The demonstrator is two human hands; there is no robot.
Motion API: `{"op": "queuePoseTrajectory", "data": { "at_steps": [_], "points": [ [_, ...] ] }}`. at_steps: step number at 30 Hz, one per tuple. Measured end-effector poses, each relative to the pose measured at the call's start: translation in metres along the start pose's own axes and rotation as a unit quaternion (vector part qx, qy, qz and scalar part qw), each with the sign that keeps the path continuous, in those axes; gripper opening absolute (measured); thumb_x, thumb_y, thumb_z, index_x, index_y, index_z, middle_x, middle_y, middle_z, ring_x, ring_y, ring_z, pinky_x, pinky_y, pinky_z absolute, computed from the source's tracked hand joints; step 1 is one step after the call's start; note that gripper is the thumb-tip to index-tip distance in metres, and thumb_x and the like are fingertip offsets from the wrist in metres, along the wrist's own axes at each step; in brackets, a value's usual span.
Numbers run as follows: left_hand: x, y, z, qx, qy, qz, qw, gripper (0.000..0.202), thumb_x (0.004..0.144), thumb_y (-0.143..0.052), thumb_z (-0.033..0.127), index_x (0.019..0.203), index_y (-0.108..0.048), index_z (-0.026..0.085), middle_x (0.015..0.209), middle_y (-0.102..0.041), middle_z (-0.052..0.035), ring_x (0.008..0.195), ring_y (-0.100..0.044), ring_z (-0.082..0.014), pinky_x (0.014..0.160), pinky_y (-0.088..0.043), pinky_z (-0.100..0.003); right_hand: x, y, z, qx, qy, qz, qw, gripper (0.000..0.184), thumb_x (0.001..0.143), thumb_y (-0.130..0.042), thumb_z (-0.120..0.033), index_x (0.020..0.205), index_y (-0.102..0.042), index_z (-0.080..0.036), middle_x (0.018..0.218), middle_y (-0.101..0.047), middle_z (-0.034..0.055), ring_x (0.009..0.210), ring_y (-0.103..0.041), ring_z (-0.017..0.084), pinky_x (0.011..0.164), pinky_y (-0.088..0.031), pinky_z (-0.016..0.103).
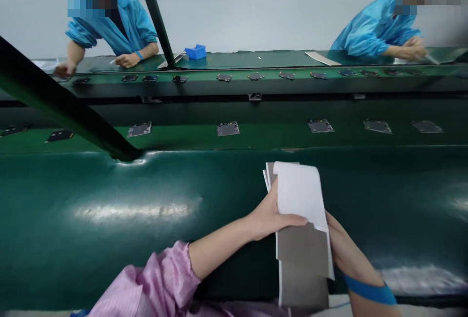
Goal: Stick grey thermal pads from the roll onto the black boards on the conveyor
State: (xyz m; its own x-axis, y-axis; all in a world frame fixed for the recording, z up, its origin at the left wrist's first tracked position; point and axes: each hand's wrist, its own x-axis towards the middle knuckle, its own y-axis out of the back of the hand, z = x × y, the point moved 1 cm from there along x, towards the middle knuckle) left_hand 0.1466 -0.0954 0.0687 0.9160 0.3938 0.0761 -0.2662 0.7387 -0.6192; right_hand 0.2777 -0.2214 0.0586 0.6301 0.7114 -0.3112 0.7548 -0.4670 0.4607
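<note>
"Starting with the left hand [268,215]: what is it holding?"

"It is gripping the left side of a stack of grey sheets [303,283], closing narrowly about it. Its thumb is lying across the front, along the near edge of a white piece [298,192]."

"Right hand [338,243]?"

"It is bearing against the stack's right side. Its fingertips are hiding behind the sheets, so I cannot tell how tightly it is closing."

"Position of the stack, then?"

"It is sitting between both hands, stretching from just beyond the left thumb back toward the wearer. Its layers are overlapping unevenly. The white piece is covering the far part and curling at its far end."

"Anything on the arms?"

"A pink sleeve [146,285] is gathering behind the left hand; a blue band [369,291] is circling the arm just behind the right."

"Surroundings?"

"A green tabletop [146,244] is spreading out left of the left hand. Well ahead of both hands, flat boards [228,129] are lying in a row on a green strip [183,136]. Farther ahead, a blue bin [196,52] is standing between two people in blue: one [129,17] is leaning ahead and left of the left hand, another [371,27] ahead and right of the right."
</note>
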Motion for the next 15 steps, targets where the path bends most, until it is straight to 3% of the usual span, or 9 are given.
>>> {"op": "queuePoseTrajectory", "data": {
  "at_steps": [3, 5, 8, 10, 12, 15],
  "points": [
    [-0.017, 0.007, -0.023, -0.022, 0.038, 0.108, 0.993, 0.085, 0.064, -0.077, 0.015, 0.136, -0.032, 0.016, 0.134, -0.047, -0.0152, 0.125, -0.044, -0.0309, 0.103, -0.039, -0.045, -0.002, -0.014, -0.002, 0.119, -0.065, -0.009, 0.991, 0.065, 0.064, -0.065, -0.062, 0.115, -0.054, -0.023, 0.115, -0.061, 0.0093, 0.104, -0.059, 0.035, 0.076, -0.057, 0.04],
    [-0.028, 0.007, -0.024, -0.017, 0.031, 0.102, 0.994, 0.088, 0.063, -0.077, 0.013, 0.138, -0.03, 0.018, 0.135, -0.047, -0.0132, 0.126, -0.044, -0.0293, 0.103, -0.039, -0.042, -0.001, -0.02, -0.003, 0.161, -0.082, 0.021, 0.983, 0.08, 0.056, -0.071, -0.06, 0.123, -0.046, -0.023, 0.12, -0.059, 0.0105, 0.106, -0.057, 0.035, 0.074, -0.057, 0.038],
    [-0.044, 0.006, -0.019, -0.005, 0.028, 0.086, 0.996, 0.094, 0.062, -0.076, 0.011, 0.141, -0.027, 0.021, 0.138, -0.044, -0.0106, 0.128, -0.041, -0.0278, 0.106, -0.036, -0.04, 0.0, -0.028, -0.006, 0.141, -0.072, 0.052, 0.986, 0.104, 0.053, -0.075, -0.059, 0.137, -0.028, -0.022, 0.115, -0.06, 0.0121, 0.101, -0.059, 0.036, 0.064, -0.058, 0.038],
    [-0.053, 0.006, -0.02, -0.006, 0.055, 0.105, 0.993, 0.095, 0.062, -0.077, 0.012, 0.142, -0.026, 0.021, 0.138, -0.044, -0.0111, 0.127, -0.042, -0.029, 0.106, -0.036, -0.043, 0.0, -0.032, -0.007, 0.122, -0.07, 0.042, 0.989, 0.096, 0.054, -0.075, -0.061, 0.131, -0.035, -0.02, 0.11, -0.062, 0.0128, 0.097, -0.06, 0.037, 0.062, -0.057, 0.038],
    [-0.061, 0.008, -0.025, -0.007, 0.088, 0.12, 0.989, 0.097, 0.061, -0.077, 0.014, 0.142, -0.025, 0.02, 0.136, -0.045, -0.0125, 0.126, -0.042, -0.0305, 0.104, -0.037, -0.046, 0.001, -0.035, -0.008, 0.128, -0.079, 0.01, 0.989, 0.072, 0.058, -0.071, -0.062, 0.112, -0.051, -0.018, 0.105, -0.063, 0.0133, 0.096, -0.059, 0.038, 0.063, -0.057, 0.038],
    [-0.069, 0.009, -0.031, 0.018, 0.101, 0.115, 0.988, 0.1, 0.058, -0.078, 0.015, 0.142, -0.025, 0.016, 0.139, -0.04, -0.0152, 0.128, -0.039, -0.0316, 0.106, -0.035, -0.046, 0.005, -0.037, -0.01, 0.187, -0.12, -0.029, 0.975, 0.047, 0.071, -0.06, -0.058, 0.096, -0.059, -0.019, 0.1, -0.065, 0.0122, 0.096, -0.06, 0.037, 0.067, -0.057, 0.038]
  ]
}}
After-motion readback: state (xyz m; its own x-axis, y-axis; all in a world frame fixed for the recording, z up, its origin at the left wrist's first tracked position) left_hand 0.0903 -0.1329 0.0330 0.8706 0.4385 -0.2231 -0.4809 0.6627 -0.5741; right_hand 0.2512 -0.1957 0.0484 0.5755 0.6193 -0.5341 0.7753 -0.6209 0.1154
